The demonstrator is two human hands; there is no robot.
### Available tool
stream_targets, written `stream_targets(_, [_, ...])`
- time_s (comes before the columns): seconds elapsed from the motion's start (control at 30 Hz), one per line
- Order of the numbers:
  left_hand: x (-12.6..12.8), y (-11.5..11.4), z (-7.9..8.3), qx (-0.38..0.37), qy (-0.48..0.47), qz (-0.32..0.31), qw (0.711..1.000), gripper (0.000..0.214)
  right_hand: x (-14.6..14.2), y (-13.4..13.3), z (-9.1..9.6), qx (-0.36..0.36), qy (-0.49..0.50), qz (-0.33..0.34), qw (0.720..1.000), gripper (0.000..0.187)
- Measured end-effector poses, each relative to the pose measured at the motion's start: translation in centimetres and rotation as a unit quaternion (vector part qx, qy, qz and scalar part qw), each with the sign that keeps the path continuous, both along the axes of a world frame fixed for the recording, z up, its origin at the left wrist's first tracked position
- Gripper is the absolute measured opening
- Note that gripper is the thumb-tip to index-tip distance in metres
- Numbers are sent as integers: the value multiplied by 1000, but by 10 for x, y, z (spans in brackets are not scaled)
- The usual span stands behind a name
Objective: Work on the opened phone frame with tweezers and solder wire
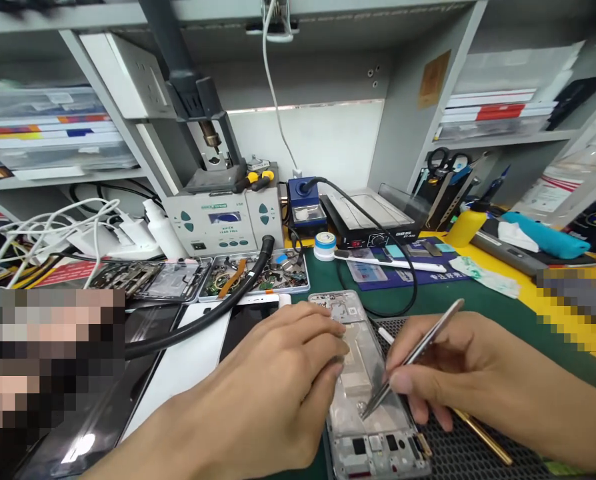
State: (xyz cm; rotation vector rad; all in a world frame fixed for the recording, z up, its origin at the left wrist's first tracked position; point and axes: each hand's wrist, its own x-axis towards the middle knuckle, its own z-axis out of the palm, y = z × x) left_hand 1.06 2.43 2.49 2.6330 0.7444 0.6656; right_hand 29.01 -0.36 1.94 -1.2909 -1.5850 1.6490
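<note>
An opened phone frame (373,427), bare metal with its back off, lies in front of me on a black perforated mat (471,448). My left hand (291,367) grips its left edge, fingers together and bent over the upper half. Between the thumb and fingers of my right hand (443,370) is a pair of metal tweezers (423,343), slanting down to the left. Their tips touch the lower middle of the frame, at a small shiny spot. The frame's upper left side is partly hidden under my left fingers.
A black hose (198,327) curves from the hot-air station (223,223) over a white phone (188,360) on the left. Behind are a tray of small parts (278,277), a white brush (413,265) and a cable (417,280). A gold pen-like tool (485,437) lies beneath my right hand.
</note>
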Motion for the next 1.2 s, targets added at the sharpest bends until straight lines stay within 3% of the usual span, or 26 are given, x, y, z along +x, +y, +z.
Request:
stream_targets(0.33, [0,1,-11,17,21,3,1000,27,-8,-7,-3,-2,-61,10,998,27])
stream_targets(0.97, [1,1,-14,72,10,-11,997,28,-18,-5,5,-27,-98,-12,995,47])
stream_targets(1.2, [0,1,-14,82,2,-11,997,27,-17,-7,1,6,-110,-8,994,34])
